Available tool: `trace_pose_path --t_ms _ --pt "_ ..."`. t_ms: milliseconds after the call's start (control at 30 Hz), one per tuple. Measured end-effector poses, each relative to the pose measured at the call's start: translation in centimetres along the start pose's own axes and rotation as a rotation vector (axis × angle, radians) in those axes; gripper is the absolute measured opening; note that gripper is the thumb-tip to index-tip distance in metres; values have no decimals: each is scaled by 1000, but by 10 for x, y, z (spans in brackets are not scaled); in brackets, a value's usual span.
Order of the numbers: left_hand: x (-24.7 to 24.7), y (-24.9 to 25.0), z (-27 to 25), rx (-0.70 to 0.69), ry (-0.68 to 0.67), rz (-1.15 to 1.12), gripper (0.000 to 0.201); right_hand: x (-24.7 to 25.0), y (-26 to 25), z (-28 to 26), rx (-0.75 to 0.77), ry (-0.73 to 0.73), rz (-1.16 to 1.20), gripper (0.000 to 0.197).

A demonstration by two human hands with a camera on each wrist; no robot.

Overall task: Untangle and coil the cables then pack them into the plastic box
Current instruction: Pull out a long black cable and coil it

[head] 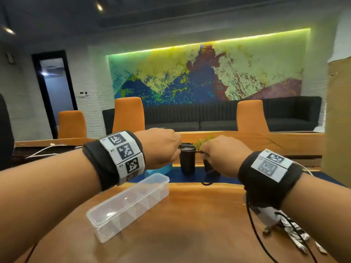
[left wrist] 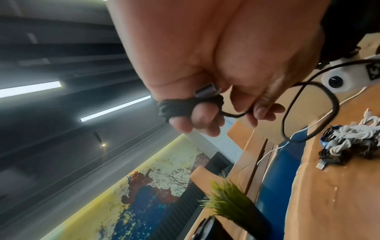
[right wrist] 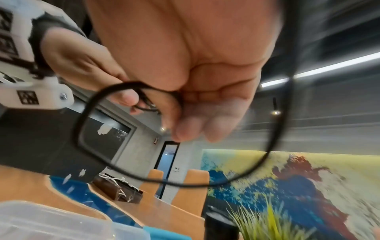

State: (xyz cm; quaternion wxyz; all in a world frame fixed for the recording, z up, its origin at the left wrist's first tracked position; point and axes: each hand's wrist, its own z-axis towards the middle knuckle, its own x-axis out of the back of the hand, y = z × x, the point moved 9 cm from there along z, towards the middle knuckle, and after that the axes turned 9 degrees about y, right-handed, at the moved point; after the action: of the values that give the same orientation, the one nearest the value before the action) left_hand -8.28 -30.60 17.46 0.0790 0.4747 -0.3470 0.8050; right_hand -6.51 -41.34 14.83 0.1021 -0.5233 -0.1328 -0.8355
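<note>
Hovering side by side at the middle of the head view, the left hand (head: pixel 161 147) and right hand (head: pixel 224 154) are both curled, a short stretch of black cable (head: pixel 199 151) taut between them. Below them, lower centre, the clear plastic box (head: pixel 129 205) lies open on the wooden table (head: pixel 190 224). At the lower right a tangle of cables (head: pixel 288 230) lies on the table, apart from the box. A black cup (head: pixel 187 160) and a small green plant (head: pixel 204 143) stand just behind the hands.

In the left wrist view the left hand (left wrist: pixel 205 73) sits upper centre with the black cable (left wrist: pixel 174 107) wound in tight turns round its fingers (left wrist: pixel 183 125) — a metal plug (left wrist: pixel 206 91) pokes out of the coil. The loose part loops to the right. The tangle of cables (left wrist: pixel 349 142) lies at the right edge.

In the right wrist view the right hand (right wrist: pixel 185 73) fills the top, fingers (right wrist: pixel 185 123) pinching the black cable (right wrist: pixel 86 113), which hangs in one wide loop — the box corner (right wrist: pixel 61 224) shows lower left
</note>
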Motion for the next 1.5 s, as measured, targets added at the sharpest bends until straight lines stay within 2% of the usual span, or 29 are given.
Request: trace_pose_path --t_ms 133,233,300,367,467,533,600,667,733,800,833,900,933,1000,1133,1200,1267,1333,1433,1500 --pt "1 -25 -8 73 -111 79 26 -16 16 -2 -69 23 172 26" --pt "8 -43 -13 85 -102 96 27 -26 16 -7 -110 74 387 31" --pt "10 -51 -16 80 -83 -32 31 -34 10 -7 -126 48 479 31" --pt "7 -47 -22 149 -89 -456 34 -38 2 -6 -124 -11 460 30" --pt "2 -19 -32 420 -122 -1430 32 -34 1 2 -151 -30 361 27" --pt "11 1 -32 483 -76 -1918 31 -28 2 4 -188 -12 332 22" --pt "27 5 -25 477 74 -2230 34 -20 -6 0 -187 23 323 18" --pt "38 -4 -16 472 309 -2378 36 -17 -25 -9 -121 60 323 18" --pt "40 -15 -7 479 482 -2296 33 -20 -51 -21 -15 23 331 18" --pt "38 -28 -3 485 579 -1890 28 -19 -67 -29 72 -19 354 18" --pt "39 -32 -4 447 589 -1558 27 -13 -70 -31 104 -14 367 16" --pt "38 -23 -4 271 492 -834 27 4 -67 -34 163 49 371 10" --pt "32 -15 -4 193 412 -572 26 13 -63 -35 186 88 362 9" --pt "18 -7 -6 108 270 -324 25 24 -54 -34 217 155 306 15" --pt "14 -8 -11 2 133 -216 29 20 -39 -25 216 233 160 9" --pt "12 -6 -16 -63 44 -91 35 13 -35 -23 186 250 138 9" --pt "8 -7 -20 -74 -59 60 35 8 -34 -23 162 268 135 9" --pt "10 -9 -20 -71 -96 105 31 -1 -38 -23 157 265 137 14" --pt "17 -17 -17 -83 -69 -71 29 -7 -44 -22 133 289 162 13" --pt "16 -30 -18 34 -73 -446 32 -8 -45 -19 101 304 184 15"
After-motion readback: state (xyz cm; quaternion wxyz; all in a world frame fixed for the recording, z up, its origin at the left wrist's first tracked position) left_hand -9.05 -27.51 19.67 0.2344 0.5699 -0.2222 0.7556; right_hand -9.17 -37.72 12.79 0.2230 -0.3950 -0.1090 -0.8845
